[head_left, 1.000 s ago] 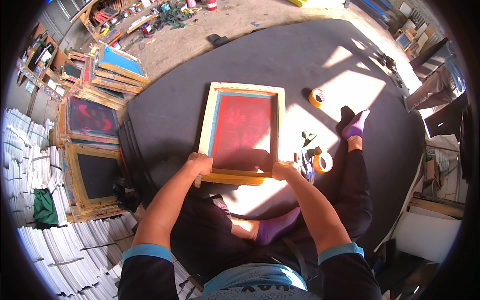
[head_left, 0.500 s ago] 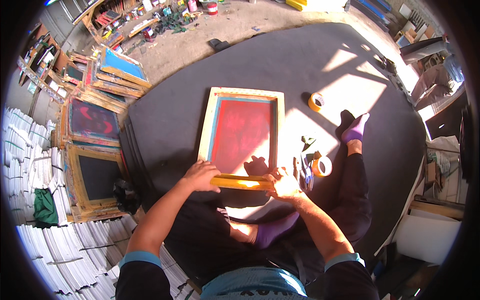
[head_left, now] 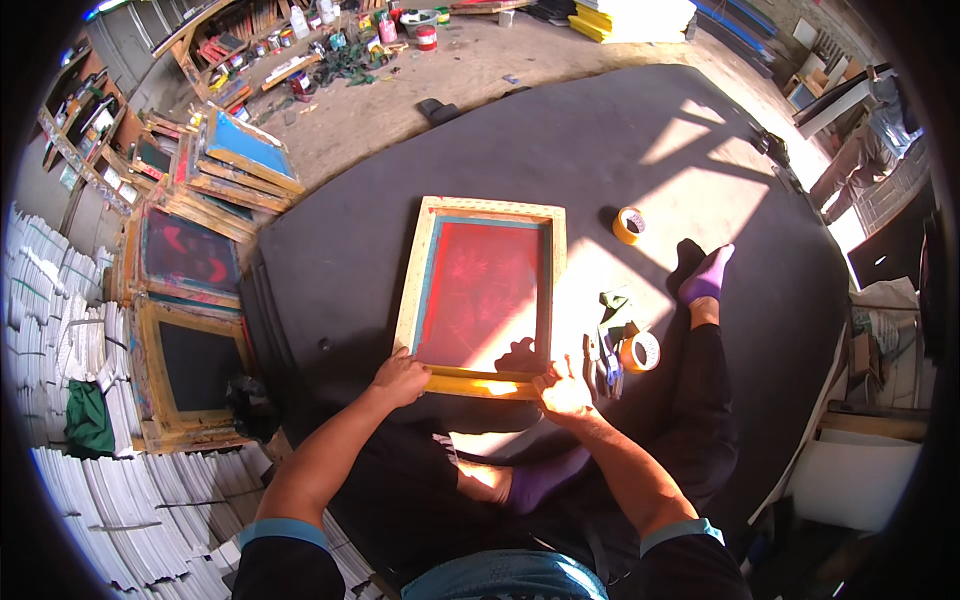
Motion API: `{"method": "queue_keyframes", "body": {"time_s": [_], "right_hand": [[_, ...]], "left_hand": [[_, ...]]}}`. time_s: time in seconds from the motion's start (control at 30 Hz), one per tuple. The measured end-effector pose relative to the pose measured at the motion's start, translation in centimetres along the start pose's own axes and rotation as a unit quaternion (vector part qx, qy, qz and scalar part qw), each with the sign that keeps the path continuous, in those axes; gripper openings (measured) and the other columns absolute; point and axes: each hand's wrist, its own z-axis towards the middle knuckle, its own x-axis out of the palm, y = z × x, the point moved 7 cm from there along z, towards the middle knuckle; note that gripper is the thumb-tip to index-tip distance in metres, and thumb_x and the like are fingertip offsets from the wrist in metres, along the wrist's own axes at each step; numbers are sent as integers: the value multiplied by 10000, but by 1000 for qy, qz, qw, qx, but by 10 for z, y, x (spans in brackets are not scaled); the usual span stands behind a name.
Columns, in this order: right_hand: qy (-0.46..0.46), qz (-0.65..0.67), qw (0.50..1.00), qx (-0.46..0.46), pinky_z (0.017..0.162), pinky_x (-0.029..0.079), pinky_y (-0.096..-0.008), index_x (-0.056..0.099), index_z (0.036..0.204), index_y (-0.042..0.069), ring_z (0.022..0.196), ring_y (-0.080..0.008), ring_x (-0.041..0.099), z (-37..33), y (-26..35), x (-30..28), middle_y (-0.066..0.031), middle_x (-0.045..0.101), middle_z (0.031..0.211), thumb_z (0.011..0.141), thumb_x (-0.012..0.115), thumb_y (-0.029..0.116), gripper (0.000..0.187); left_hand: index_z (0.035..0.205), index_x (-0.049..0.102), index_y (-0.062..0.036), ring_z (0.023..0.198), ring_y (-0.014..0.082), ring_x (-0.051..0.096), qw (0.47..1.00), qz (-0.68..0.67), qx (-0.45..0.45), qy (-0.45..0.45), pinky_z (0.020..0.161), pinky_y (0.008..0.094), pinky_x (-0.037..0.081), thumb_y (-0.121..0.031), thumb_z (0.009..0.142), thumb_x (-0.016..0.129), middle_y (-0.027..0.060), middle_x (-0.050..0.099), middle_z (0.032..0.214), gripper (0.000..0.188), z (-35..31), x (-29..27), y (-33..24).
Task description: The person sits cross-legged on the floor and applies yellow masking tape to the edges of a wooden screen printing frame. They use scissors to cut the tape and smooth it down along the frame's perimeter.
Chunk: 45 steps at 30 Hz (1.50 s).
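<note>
A wooden screen-printing frame lies on the dark padded surface in front of me. Its red mesh has blue-green edging along the inside, and sunlight falls on its lower right part. My left hand closes around the near left corner. At the near right corner, my right hand grips the same frame, with fingers along the outer side. The undersides of both grips are hidden. To the right of the frame lie a roll of yellow tape, another tape roll and a blue-handled tool.
My legs are folded on the dark padded surface; a purple-socked foot rests right of the frame. Stacked screen frames and bundled white paper stand at the left. Paint containers sit at the back.
The whole view has shifted, so things appear slightly lower. My left hand has moved outward along the near bar to the corner. Both hands stay on the frame.
</note>
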Motion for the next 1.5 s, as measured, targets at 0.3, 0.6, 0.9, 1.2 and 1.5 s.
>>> {"method": "queue_keyframes", "body": {"time_s": [0.3,0.6,0.9,1.2,1.5], "right_hand": [[69,-56,994,70,1168,337,-664,687,1123,74,1137,-308,583,61,-58,-27,-69,728,1028,766,797,235,407],[-34,-68,994,75,1155,372,-621,649,1397,95,1275,-337,577,39,-73,-20,-74,706,1327,888,736,225,532],[-7,14,995,97,1230,305,-616,510,1546,101,1514,-381,412,22,-64,-36,-125,484,1609,876,775,268,739],[55,17,982,177,1273,189,-608,341,1627,26,1586,-409,253,29,-50,-23,-215,341,1682,942,691,484,895],[-49,195,968,150,1242,214,-634,333,1635,34,1578,-428,270,75,23,13,-216,327,1688,933,713,329,850]], "left_hand": [[1060,742,-63,1101,270,707,991,-31,-56,-121,1074,404,459,-182,827,780,115,763,1074,264,30,-18,23],[1308,664,-65,1191,245,661,970,-65,-32,-233,1112,399,457,-317,904,765,78,727,1216,487,24,-2,19],[1609,398,-52,1596,301,251,983,129,-60,-113,1315,524,137,-584,899,716,127,351,1697,942,0,3,-7],[1640,332,-49,1620,340,168,976,6,-175,-127,1306,584,107,-637,898,688,183,272,1717,1011,3,-15,-21],[1659,294,-105,1627,338,147,948,-162,-154,-228,1308,541,149,-454,925,691,139,213,1746,905,70,-1,-94]]}}
